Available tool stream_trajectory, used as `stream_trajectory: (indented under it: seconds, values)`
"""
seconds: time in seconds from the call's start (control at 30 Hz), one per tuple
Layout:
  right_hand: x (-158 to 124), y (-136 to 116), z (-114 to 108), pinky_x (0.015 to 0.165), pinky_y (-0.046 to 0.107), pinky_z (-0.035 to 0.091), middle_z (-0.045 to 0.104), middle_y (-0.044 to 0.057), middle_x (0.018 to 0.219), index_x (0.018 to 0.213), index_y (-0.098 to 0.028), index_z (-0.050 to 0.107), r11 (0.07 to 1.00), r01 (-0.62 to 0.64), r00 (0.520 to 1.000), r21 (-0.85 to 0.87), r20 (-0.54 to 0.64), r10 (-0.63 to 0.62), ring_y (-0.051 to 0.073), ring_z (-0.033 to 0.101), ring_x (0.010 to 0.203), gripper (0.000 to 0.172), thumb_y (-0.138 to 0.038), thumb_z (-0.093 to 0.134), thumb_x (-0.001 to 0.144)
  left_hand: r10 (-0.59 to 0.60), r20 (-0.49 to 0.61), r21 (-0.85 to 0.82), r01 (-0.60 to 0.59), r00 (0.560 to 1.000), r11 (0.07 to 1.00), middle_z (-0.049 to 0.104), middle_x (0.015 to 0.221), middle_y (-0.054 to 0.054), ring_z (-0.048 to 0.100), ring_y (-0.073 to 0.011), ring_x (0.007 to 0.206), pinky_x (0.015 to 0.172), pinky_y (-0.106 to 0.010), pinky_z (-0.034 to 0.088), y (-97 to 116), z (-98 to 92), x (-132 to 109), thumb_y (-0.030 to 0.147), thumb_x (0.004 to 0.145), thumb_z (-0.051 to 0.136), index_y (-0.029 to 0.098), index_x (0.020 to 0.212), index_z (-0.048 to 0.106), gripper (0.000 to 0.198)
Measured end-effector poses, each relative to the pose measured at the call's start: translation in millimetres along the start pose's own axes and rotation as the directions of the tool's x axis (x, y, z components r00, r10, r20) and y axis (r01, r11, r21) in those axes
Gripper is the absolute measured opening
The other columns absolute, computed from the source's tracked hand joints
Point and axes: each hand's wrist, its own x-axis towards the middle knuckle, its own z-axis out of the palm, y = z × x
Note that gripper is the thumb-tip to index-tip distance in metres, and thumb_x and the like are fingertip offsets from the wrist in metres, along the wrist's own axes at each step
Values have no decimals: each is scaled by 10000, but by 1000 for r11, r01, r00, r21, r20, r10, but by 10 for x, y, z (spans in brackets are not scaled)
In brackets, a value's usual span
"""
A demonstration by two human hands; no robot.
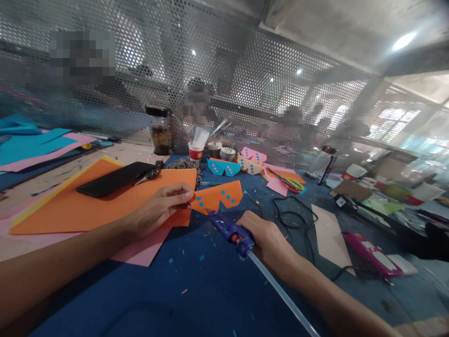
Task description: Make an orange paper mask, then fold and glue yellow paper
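My left hand (163, 206) pinches the left end of an orange paper mask (213, 194) dotted with small blue squares and notched at its lower edge. Wrapped around a blue glue gun (231, 231), my right hand (263, 231) holds it with the nozzle at the mask's lower edge; whether the tip touches the paper I cannot tell. A long clear glue stick (280, 290) sticks out of the gun's rear. Behind the orange mask stand a blue paper mask (224, 167), a peach one (249, 165) and a pink one (253, 154).
Orange sheets (105, 210) at left carry a black phone (115, 179). Paper cups (195, 150) and a dark jar (161, 131) stand along a perforated metal screen (238, 93). To the right are scissors (293, 185), a black cord (294, 215) and a magenta power strip (373, 255).
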Motion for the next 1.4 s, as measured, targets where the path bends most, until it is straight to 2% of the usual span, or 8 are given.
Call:
stream_trajectory:
  seconds: [0.33, 0.97, 1.1, 1.4]
  values:
    - [-7, 23, 17, 745, 274, 405, 606, 20, 1004, 978, -225, 562, 1000, -12, 1000, -11, 10, 13, 166, 595, 830, 69, -180, 609, 955, -36, 22, -33, 36, 999, 999, 610, 814, 8, 568, -126, 775, 725, -216, 487, -9, -7, -5, 377, 794, 855, 206, 776, 729, 213]
    - [24, 8, 4, 732, 261, 380, 599, 7, 991, 971, -221, 556, 1000, -18, 1000, 4, 17, 18, 157, 586, 835, 129, -103, 582, 927, -10, 35, -37, 12, 999, 999, 588, 815, 21, 553, -104, 773, 708, -183, 472, -16, -22, -9, 373, 792, 859, 195, 773, 721, 227]
    - [10, -5, -9, 742, 267, 387, 600, 11, 1005, 961, -222, 552, 1000, -21, 1000, 7, 21, 21, 160, 589, 838, 120, -114, 592, 927, -20, 50, -34, 22, 999, 999, 605, 841, 13, 559, -106, 785, 714, -180, 476, -31, -34, 2, 375, 818, 840, 197, 791, 728, 212]
    - [-10, 7, 12, 752, 268, 397, 605, 15, 1007, 971, -225, 558, 1000, -23, 1000, -1, 18, 23, 164, 592, 843, 92, -153, 609, 944, -17, 30, -38, 18, 999, 999, 608, 819, 8, 566, -113, 775, 711, -194, 491, -9, -6, -11, 370, 782, 869, 190, 771, 727, 229]
